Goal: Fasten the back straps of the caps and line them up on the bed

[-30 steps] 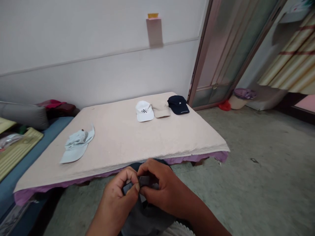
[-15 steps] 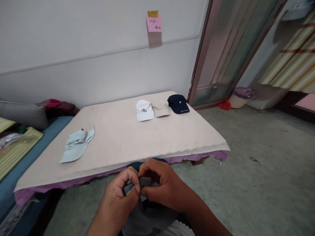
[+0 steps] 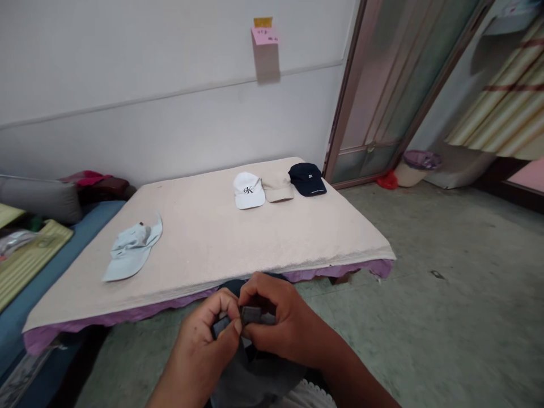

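Where the head view looks down past a low platform with a pale cover (image 3: 204,243), the left hand (image 3: 207,333) and right hand (image 3: 284,324) come together at the fingertips. Both are closed in a thumb-and-finger pinch on a narrow grey strap (image 3: 251,315), at the top of a dark grey cloth item (image 3: 255,378) held in front of the platform's near edge; the hands hide much of its shape. Toward the cover's far right, a white cap (image 3: 249,191) with black lettering, a beige cap (image 3: 277,187) and a navy cap (image 3: 307,179) sit side by side. Well apart, at the left, lies a crumpled pale blue cap (image 3: 132,252).
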`<state>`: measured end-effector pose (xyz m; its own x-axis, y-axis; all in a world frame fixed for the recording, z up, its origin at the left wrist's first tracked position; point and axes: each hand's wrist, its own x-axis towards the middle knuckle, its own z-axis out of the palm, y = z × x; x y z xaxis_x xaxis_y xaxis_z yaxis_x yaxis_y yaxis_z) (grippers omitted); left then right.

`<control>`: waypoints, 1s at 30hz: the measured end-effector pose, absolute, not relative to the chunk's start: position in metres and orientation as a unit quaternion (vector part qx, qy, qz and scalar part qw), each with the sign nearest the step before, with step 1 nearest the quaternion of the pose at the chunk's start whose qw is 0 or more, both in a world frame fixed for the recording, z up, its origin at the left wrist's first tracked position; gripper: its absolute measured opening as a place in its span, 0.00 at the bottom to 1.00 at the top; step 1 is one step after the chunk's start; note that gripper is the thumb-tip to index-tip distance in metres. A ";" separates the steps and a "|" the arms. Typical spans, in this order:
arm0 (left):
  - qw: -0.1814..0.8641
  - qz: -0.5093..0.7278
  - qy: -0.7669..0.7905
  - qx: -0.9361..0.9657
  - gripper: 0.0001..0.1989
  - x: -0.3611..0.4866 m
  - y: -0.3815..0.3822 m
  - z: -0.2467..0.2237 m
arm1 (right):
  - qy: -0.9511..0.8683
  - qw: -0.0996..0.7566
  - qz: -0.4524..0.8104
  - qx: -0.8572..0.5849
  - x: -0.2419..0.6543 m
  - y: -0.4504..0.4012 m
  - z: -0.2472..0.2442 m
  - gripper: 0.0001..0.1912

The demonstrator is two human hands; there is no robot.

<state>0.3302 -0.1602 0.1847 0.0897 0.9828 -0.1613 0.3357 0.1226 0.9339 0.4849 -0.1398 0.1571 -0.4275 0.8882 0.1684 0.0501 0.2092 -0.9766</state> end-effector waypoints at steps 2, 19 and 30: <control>0.484 0.342 0.579 0.560 0.05 0.330 -0.161 0.184 | -0.660 0.408 0.526 -0.347 0.485 -0.139 0.155 0.12; 0.607 0.398 0.500 0.473 0.06 0.319 -0.167 0.170 | -0.626 0.395 0.596 -0.312 0.489 -0.136 0.147 0.15; 0.640 0.406 0.467 0.456 0.06 0.316 -0.167 0.169 | -0.602 0.413 0.619 -0.289 0.487 -0.135 0.140 0.14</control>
